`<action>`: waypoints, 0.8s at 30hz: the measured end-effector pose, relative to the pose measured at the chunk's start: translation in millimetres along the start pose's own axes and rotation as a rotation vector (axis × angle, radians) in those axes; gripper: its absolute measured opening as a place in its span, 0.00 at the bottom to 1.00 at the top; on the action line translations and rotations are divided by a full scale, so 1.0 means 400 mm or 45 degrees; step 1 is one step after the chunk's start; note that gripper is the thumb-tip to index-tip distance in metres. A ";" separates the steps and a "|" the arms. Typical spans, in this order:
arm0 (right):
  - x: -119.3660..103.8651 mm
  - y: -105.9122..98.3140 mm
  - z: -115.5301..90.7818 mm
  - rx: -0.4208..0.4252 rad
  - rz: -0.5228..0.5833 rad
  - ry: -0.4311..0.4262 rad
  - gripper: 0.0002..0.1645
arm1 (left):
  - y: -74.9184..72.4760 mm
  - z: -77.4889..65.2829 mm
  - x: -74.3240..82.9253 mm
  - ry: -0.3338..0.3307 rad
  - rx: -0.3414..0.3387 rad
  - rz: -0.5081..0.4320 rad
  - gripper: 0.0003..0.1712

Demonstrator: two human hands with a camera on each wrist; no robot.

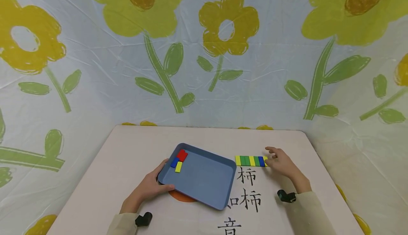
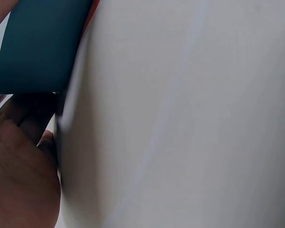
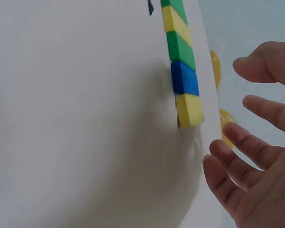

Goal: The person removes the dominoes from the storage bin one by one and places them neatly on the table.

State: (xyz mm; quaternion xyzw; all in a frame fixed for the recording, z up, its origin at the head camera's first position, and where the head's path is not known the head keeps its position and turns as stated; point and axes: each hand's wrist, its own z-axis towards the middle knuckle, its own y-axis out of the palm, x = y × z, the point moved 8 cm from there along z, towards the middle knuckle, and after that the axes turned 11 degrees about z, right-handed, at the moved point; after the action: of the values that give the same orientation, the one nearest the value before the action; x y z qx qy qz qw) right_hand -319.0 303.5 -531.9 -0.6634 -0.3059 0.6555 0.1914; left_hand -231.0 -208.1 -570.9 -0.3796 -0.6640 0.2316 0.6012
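My left hand grips a blue-grey tray by its left end, with the thumb over the near rim and the fingers round the far side. Inside the tray's left part lie red blocks, a blue block and a yellow block. To the right, a straight row of yellow, green and blue blocks sits on the table. My right hand hovers at the row's right end. In the right wrist view its fingers are spread and hold nothing, apart from the yellow end block.
Black printed characters mark the white table below the row. An orange printed patch is partly covered by the tray. A flower-patterned sheet hangs behind the table and along both sides.
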 end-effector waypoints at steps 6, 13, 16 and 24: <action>-0.055 0.032 0.018 -0.008 0.045 -0.061 0.39 | 0.002 0.000 -0.002 0.003 0.002 0.003 0.63; -0.140 0.099 0.045 -0.071 0.134 -0.196 0.42 | 0.001 0.001 -0.001 0.002 0.004 0.005 0.64; -0.177 0.134 0.058 -0.117 0.159 -0.239 0.44 | 0.002 0.001 -0.002 0.001 0.009 0.013 0.64; -0.288 0.212 0.102 -0.210 0.196 -0.328 0.44 | 0.001 0.000 -0.004 0.005 0.005 0.017 0.63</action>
State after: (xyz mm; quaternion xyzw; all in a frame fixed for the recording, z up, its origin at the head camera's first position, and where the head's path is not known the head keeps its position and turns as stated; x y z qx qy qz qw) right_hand -340.8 158.9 -503.5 -0.6090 -0.3289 0.7204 0.0447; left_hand -231.0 -209.2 -572.4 -0.3832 -0.6599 0.2362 0.6016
